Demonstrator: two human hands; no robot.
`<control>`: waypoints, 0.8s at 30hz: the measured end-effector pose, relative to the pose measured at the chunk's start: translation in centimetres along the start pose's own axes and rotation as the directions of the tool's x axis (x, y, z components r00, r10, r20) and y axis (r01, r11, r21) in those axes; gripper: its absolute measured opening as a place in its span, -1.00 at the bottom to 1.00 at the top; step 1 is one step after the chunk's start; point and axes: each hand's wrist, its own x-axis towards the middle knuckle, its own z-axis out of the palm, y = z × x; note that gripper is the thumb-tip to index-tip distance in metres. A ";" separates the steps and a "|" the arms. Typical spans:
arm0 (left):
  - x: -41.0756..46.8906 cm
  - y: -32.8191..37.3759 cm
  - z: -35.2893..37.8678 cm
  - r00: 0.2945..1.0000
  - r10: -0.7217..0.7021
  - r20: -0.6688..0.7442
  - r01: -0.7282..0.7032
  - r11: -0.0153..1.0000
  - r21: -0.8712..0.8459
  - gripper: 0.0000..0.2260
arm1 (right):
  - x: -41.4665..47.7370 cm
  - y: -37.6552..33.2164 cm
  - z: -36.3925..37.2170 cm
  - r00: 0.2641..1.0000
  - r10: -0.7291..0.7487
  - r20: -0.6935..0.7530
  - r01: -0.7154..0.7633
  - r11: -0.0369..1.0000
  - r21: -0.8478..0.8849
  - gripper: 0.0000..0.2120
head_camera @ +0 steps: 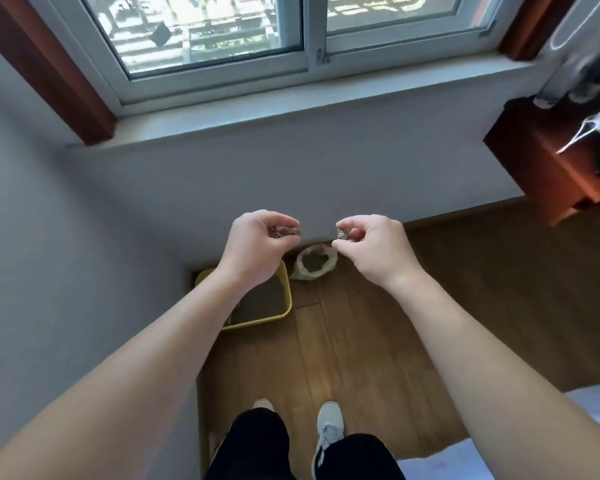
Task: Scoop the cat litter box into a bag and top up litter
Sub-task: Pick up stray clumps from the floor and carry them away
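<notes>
A yellow litter box (pixel 286 295) sits on the wooden floor in the corner below the window, with grey-brown litter inside, partly hidden by my left forearm. Beside it on the right stands an open pale bag (pixel 315 263) holding grey litter. Both my hands are raised in front of me, well above the box and bag. My left hand (pixel 257 245) has its fingers curled round a small speckled thing (pixel 288 231). My right hand (pixel 373 249) pinches a similar small speckled piece (pixel 342 233) between thumb and fingers. What these pieces are is not clear.
A window (pixel 222 36) with a pale sill runs along the wall ahead. A red-brown wooden cabinet (pixel 548 161) with a white bag on top stands at the right. A white surface (pixel 596 410) edges in at the lower right. My feet stand on the floor boards.
</notes>
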 end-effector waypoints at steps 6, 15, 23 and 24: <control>0.9 2.4 1.5 0.982 0.132 0.132 -0.140 0.989 0.054 -0.85 | -2.7 -0.3 -2.6 0.982 0.113 -0.153 -0.116 0.993 -0.009 -0.68; 0.5 6.2 5.2 0.798 0.402 0.450 -0.460 0.888 0.021 -0.86 | -11.1 2.4 -4.9 0.792 0.366 -0.489 -0.385 0.921 0.065 -0.73; -5.2 11.2 10.9 0.555 0.553 0.622 -0.622 0.772 -0.131 -0.87 | -21.3 3.7 -7.0 0.584 0.511 -0.631 -0.544 0.823 0.163 -0.75; -6.2 11.9 11.5 0.524 0.564 0.639 -0.635 0.758 -0.148 -0.87 | -22.7 3.9 -7.3 0.559 0.524 -0.643 -0.557 0.811 0.178 -0.74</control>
